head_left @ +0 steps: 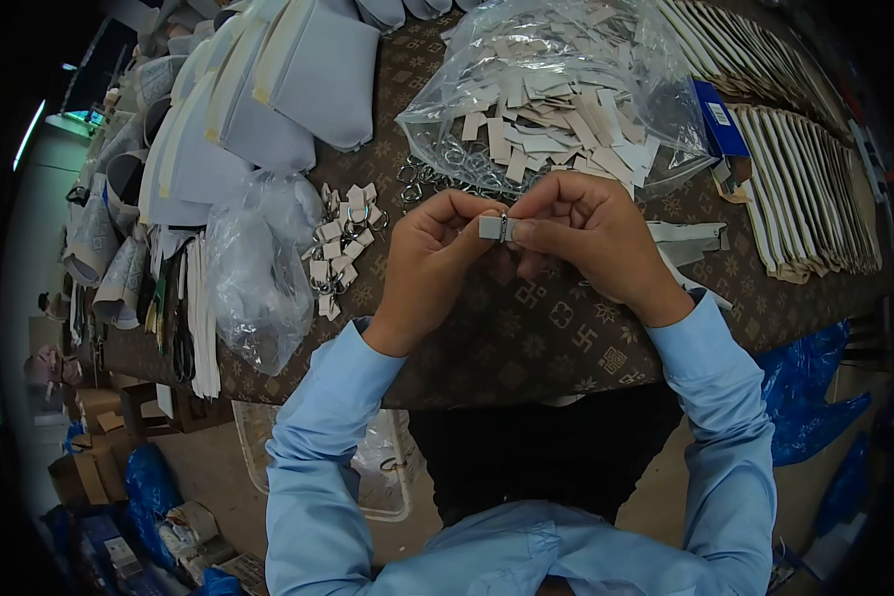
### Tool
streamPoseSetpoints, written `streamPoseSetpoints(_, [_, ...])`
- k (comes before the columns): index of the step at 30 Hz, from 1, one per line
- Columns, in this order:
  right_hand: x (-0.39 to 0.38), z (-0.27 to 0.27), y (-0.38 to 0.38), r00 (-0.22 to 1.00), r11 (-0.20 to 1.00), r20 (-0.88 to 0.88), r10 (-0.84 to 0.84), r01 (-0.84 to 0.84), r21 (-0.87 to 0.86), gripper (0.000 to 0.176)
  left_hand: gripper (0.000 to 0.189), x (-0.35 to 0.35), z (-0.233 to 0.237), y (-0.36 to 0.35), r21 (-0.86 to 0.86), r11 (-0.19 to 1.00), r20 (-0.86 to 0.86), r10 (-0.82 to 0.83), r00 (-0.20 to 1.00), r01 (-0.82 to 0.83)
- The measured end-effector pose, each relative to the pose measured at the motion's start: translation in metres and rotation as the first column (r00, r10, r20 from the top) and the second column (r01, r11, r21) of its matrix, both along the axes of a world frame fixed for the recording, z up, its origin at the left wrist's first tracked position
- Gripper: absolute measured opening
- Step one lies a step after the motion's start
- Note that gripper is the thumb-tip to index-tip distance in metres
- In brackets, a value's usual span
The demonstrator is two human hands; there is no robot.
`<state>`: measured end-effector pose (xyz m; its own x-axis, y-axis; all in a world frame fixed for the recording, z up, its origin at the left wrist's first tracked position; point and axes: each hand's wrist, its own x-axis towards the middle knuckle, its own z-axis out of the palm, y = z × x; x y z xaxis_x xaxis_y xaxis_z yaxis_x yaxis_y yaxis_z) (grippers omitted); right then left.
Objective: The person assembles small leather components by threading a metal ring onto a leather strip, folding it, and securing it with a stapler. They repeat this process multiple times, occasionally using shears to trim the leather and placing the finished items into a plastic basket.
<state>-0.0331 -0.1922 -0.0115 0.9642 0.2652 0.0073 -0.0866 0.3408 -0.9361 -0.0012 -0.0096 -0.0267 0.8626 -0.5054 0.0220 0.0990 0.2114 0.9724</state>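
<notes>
Toward the table's point(526, 343) left edge lies a heap of ringed tabs point(343, 243); above the near edge's middle the left hand point(432, 263) and right hand point(591, 238) pinch a small grey tab point(491, 227) between thumbs and forefingers, just short of a clear bag of strips point(556, 89).

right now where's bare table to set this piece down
The widest bare tablecloth lies along the near edge, below the left hand and right hand pinching the grey tab, between the ringed tabs and the loose white strips. Crowded: bag of strips ahead, fabric stacks left, rows of strips right.
</notes>
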Motion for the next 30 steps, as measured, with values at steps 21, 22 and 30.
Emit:
streamPoseSetpoints(21, [-0.002,0.002,-0.003,0.972,0.975,0.233,-0.034,0.084,-0.207,0.017,0.030,0.008,0.011,0.008,-0.065,0.981,0.006,-0.181,0.984,0.181])
streamPoseSetpoints(22, [-0.003,0.002,-0.003,0.972,0.975,0.233,-0.033,0.082,-0.206,0.017,0.034,0.009,0.010,0.009,-0.064,0.973,0.020,-0.221,0.975,0.222])
streamPoseSetpoints(30, [-0.004,0.003,-0.003,0.985,0.975,0.165,-0.046,0.080,-0.206,0.015,0.024,0.001,0.019,0.005,0.111,0.985,0.123,-0.144,0.982,0.130])
